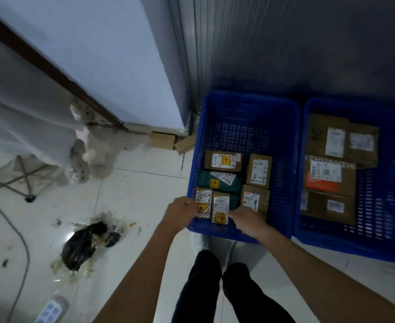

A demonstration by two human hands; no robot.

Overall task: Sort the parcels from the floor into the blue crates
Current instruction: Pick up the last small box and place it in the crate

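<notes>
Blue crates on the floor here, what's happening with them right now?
A person stands over two blue crates, reaching both hands into the left crate. The left hand and right hand are at two small labelled parcels in its near-left corner; whether they grip them is unclear. That crate holds several small parcels, the right crate bigger cardboard boxes. Two plain boxes lie on the floor by the wall.

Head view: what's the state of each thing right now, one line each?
Left crate, part filled, small parcels at its near end.
Right crate, holds larger boxes lying flat.
Left hand, at the near-left parcel, hold unclear.
Right hand, beside the upright parcel, hold unclear.
Floor boxes, outside the crates, not yet sorted.
Black bag, lying amid scattered litter.
</notes>
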